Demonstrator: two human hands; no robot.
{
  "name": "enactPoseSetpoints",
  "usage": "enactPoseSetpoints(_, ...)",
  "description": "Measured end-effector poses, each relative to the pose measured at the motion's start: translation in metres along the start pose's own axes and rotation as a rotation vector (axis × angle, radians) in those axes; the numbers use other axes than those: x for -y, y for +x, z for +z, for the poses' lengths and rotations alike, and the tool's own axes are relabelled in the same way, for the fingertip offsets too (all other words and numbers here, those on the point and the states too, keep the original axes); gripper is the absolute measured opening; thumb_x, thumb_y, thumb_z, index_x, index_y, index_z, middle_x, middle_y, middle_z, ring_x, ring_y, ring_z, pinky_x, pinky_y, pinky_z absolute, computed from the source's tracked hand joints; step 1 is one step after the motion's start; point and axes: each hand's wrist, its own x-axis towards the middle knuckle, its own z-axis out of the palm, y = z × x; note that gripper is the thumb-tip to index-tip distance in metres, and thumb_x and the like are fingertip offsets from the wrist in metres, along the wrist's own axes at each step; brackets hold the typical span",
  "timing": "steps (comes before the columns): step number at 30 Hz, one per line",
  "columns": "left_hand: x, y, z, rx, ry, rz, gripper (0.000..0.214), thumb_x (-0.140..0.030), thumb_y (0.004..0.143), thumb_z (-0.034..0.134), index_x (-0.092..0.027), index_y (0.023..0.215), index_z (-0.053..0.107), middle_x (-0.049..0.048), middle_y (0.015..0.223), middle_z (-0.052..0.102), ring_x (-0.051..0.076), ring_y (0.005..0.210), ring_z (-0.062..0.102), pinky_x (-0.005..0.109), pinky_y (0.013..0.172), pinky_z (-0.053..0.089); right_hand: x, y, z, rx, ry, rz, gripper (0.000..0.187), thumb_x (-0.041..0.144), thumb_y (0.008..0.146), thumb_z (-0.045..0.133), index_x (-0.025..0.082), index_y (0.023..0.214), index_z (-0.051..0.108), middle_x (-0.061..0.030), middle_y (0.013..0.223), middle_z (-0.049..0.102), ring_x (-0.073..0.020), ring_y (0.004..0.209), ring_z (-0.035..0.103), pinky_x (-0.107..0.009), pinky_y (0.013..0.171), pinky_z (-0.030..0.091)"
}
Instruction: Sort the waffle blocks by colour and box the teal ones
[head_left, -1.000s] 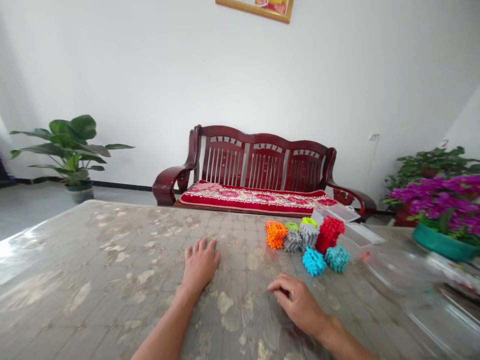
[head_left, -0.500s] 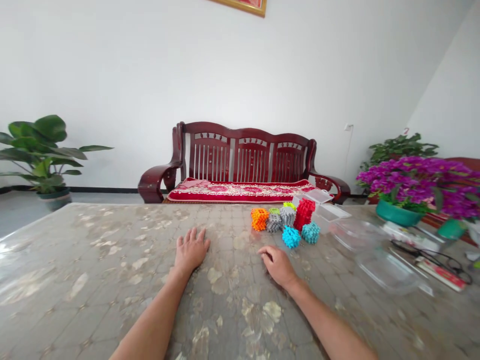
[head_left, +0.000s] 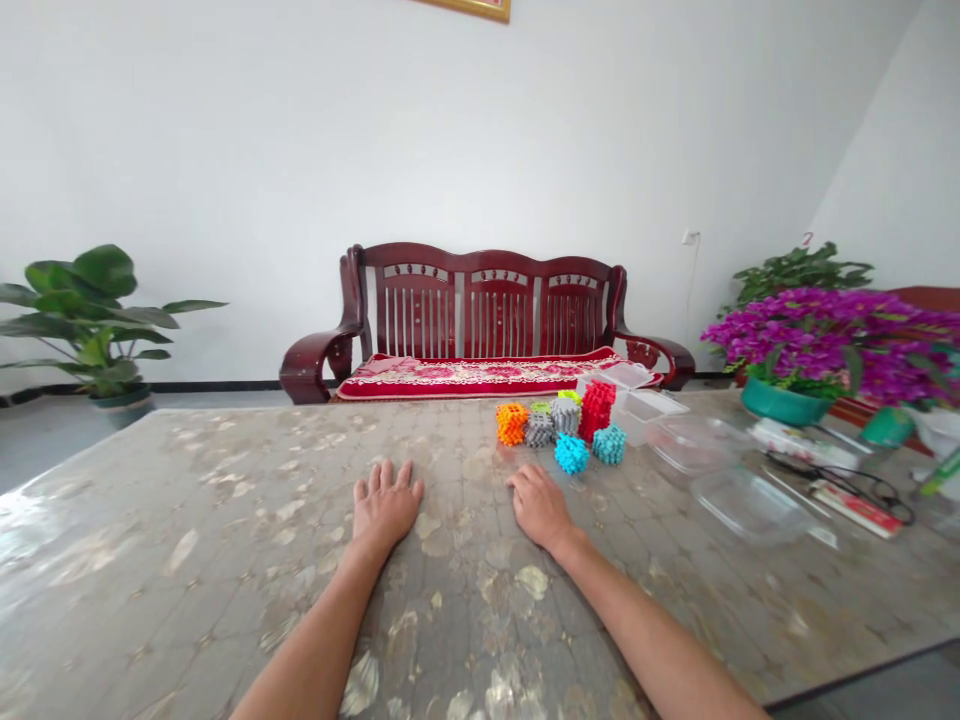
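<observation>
My left hand (head_left: 386,503) lies palm down on the patterned tabletop (head_left: 247,560), fingers spread, holding nothing. To its right rests my right hand (head_left: 540,507), also palm down, with its fingers loosely bent and nothing visible in them. Just beyond the right hand stand clusters of small interlocking plastic blocks: an orange one (head_left: 512,424), a dark grey one (head_left: 539,430), a light grey one (head_left: 565,416), a tall red one (head_left: 598,410), a bright blue one (head_left: 571,454) and a teal one (head_left: 608,445). Bits of lime green blocks (head_left: 570,397) show behind them. Neither hand touches the clusters.
Clear plastic boxes (head_left: 651,412) and lids (head_left: 750,505) lie right of the blocks. Farther right are eyeglasses (head_left: 874,490), a red and white box (head_left: 859,510) and purple flowers (head_left: 810,335) in a teal pot (head_left: 784,402). A wooden bench (head_left: 499,300) stands behind the table.
My right hand has turned flatter onto the table, its fingers less tucked in. The left hand stays about where it was. The view has shifted slightly.
</observation>
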Motion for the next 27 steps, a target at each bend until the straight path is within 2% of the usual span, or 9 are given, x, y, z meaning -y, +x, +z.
enactPoseSetpoints(6, -0.003, -0.009, -0.008, -0.011, 0.008, 0.004, 0.056, -0.043, 0.097, 0.031, -0.022, 0.147, 0.047, 0.0167, 0.156, 0.043, 0.031, 0.145, 0.036, 0.050, 0.113, 0.028, -0.001, 0.000, 0.001, -0.008, 0.008, 0.009, 0.028, 0.008, 0.089, 0.050, 0.022, 0.102, 0.071, -0.0074, 0.105, 0.065, -0.0217, 0.107, 0.055, -0.030, 0.094, 0.042)
enactPoseSetpoints(16, -0.002, -0.006, -0.013, -0.042, -0.026, 0.013, 0.052, -0.043, 0.096, 0.032, -0.025, 0.140, 0.052, 0.0147, 0.145, 0.053, 0.030, 0.134, 0.047, 0.047, 0.107, 0.034, -0.003, 0.000, 0.001, -0.007, 0.040, 0.012, 0.027, 0.009, 0.089, 0.051, 0.022, 0.103, 0.071, -0.0064, 0.107, 0.066, -0.0207, 0.108, 0.056, -0.029, 0.094, 0.042)
enactPoseSetpoints(27, -0.003, -0.006, -0.015, -0.035, -0.032, 0.002, 0.052, -0.044, 0.096, 0.032, -0.026, 0.140, 0.052, 0.0145, 0.145, 0.053, 0.029, 0.134, 0.046, 0.046, 0.108, 0.033, -0.006, 0.000, 0.005, -0.023, 0.062, 0.011, 0.027, 0.010, 0.090, 0.050, 0.023, 0.102, 0.071, -0.0062, 0.106, 0.065, -0.0208, 0.108, 0.056, -0.028, 0.093, 0.042)
